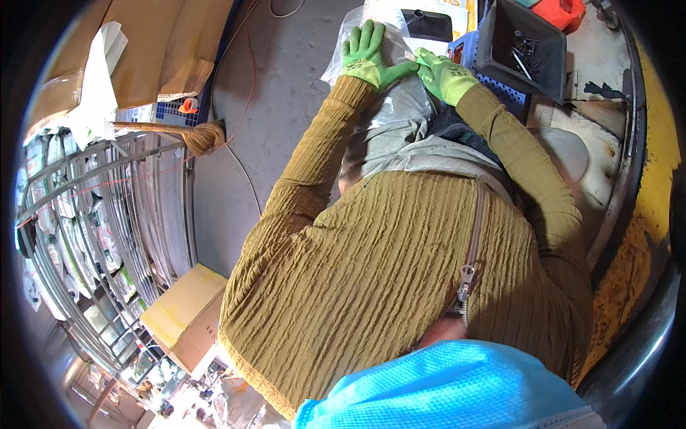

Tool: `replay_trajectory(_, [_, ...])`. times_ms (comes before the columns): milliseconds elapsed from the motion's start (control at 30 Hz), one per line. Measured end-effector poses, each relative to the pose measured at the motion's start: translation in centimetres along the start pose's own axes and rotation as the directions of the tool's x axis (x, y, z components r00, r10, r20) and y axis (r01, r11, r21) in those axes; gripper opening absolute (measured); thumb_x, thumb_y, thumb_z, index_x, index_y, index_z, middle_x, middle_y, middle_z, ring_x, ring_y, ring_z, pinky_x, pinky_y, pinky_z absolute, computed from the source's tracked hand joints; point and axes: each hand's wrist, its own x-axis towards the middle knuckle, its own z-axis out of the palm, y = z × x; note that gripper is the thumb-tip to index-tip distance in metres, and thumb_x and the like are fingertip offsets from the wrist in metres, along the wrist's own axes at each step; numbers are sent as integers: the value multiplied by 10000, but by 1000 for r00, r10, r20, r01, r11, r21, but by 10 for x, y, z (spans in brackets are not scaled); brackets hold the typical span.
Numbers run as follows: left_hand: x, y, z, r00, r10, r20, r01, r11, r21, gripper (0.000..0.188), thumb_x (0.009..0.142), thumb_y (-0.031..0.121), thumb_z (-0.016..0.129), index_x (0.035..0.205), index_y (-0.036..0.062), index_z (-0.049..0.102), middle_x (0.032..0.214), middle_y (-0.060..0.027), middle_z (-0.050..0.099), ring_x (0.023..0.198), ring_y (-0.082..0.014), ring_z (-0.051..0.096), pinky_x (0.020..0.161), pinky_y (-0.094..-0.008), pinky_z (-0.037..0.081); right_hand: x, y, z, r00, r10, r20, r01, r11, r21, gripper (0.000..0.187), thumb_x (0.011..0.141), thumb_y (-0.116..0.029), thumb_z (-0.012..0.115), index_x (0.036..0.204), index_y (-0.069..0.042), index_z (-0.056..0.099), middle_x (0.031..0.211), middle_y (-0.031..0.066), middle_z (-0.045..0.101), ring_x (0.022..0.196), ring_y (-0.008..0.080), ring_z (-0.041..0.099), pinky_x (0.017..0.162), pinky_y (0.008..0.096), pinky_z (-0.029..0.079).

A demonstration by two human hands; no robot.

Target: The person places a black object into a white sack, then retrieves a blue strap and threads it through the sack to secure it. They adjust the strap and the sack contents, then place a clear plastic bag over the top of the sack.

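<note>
Above the grey cloth on the lap, the left hand is being held palm down, its gloved fingers fanned out flat over a clear plastic bag, with nothing seen to be clasped. Close beside its thumb, the right hand is being laid across the bag, its fingers kept together and pointed toward the left; whether the film is being pinched there cannot be told. Under both gloves the bag is being supported, its upper part reaching beyond the fingertips and its lower part resting against the lap. The step in hand is judged to be a smoothing or steadying of the film. For the next move, a flat film, a steady left palm and a sure hold at the right fingertips would seem to be called for, since thin plastic may be slipped or creased easily.

Just beyond the hands, a black panel is being framed by pale packaging. To the right, loose metal pieces are being held in a dark tray, which is being borne by a blue crate. Farther left, a broom is being left near a barred metal rack.
</note>
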Motion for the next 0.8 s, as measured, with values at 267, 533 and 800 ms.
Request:
replay_trajectory(267, [5, -6, 7, 1000, 0, -12, 0, 999, 42, 1141, 520, 754, 608, 1328, 6, 308, 1386, -215, 269, 1279, -385, 235, 1034, -484, 198, -3, 0, 5, 999, 48, -8, -48, 996, -81, 485, 900, -319, 385, 1351, -153, 314, 1217, 182, 500, 1081, 336, 529, 925, 408, 420])
replay_trajectory(533, [8, -10, 15, 999, -35, 10, 35, 998, 49, 1216, 493, 800, 581, 1353, 0, 267, 1404, -213, 242, 1283, -383, 227, 1044, -485, 168, -3, -9, 4, 992, 92, -85, -98, 992, -74, 427, 872, -198, 438, 1288, -126, 375, 1134, 180, 558, 1012, 350, 554, 873, 405, 439])
replay_trajectory(800, [11, -8, 10, 996, -65, 63, 61, 996, 60, 1185, 543, 785, 572, 1366, -2, 245, 1422, -213, 226, 1327, -388, 165, 1078, -465, 161, 12, -3, 13, 989, 4, -147, -6, 1000, -13, 454, 861, -202, 461, 1297, -112, 367, 1140, 189, 550, 1015, 351, 550, 862, 401, 442])
